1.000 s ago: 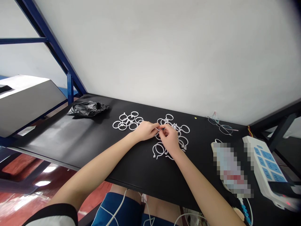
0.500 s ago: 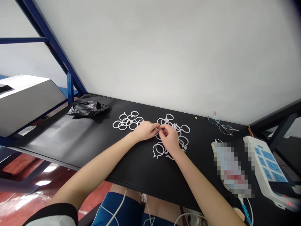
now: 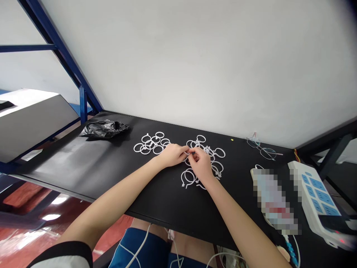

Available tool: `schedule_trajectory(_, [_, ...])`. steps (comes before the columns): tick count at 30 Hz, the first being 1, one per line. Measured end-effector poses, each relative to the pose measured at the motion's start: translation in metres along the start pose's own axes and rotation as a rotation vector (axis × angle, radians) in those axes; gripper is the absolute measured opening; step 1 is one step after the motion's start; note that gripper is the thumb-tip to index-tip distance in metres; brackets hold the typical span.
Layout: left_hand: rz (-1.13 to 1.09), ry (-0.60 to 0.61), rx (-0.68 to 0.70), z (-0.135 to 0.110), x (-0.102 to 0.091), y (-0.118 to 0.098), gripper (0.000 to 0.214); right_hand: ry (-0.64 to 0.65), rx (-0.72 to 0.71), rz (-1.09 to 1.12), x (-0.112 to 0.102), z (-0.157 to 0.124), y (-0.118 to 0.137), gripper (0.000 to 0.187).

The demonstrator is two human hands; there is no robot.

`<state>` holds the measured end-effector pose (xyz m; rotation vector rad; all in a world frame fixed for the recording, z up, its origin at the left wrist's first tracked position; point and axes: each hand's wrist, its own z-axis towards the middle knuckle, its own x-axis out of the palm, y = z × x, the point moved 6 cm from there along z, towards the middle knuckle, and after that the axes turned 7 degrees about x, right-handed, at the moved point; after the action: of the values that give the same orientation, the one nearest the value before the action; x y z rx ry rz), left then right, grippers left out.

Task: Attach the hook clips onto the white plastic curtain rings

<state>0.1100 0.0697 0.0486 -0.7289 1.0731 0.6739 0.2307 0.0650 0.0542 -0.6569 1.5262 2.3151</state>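
My left hand (image 3: 173, 154) and my right hand (image 3: 201, 161) meet at the fingertips over the black table. Both are closed in a pinch on one white plastic ring (image 3: 186, 161), mostly covered by the fingers. Open white rings (image 3: 188, 176) with small knobbed ends lie around and under my right hand, several of them overlapping. Left of my left hand sits a second group of white rings (image 3: 151, 144); these look like closed loops.
A crumpled black plastic bag (image 3: 104, 128) lies at the table's far left. Eyeglasses (image 3: 263, 148) rest near the wall on the right. A phone with a blurred-out screen (image 3: 275, 201) and a white power strip (image 3: 315, 197) lie along the right side, with cables.
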Motion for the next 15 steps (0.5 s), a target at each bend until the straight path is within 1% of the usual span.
schedule_trajectory(15, [0.002, -0.012, 0.009, 0.0002, 0.0002, 0.0000, 0.016, -0.014, -0.004, 0.007, 0.0002, 0.0004, -0.0014, 0.013])
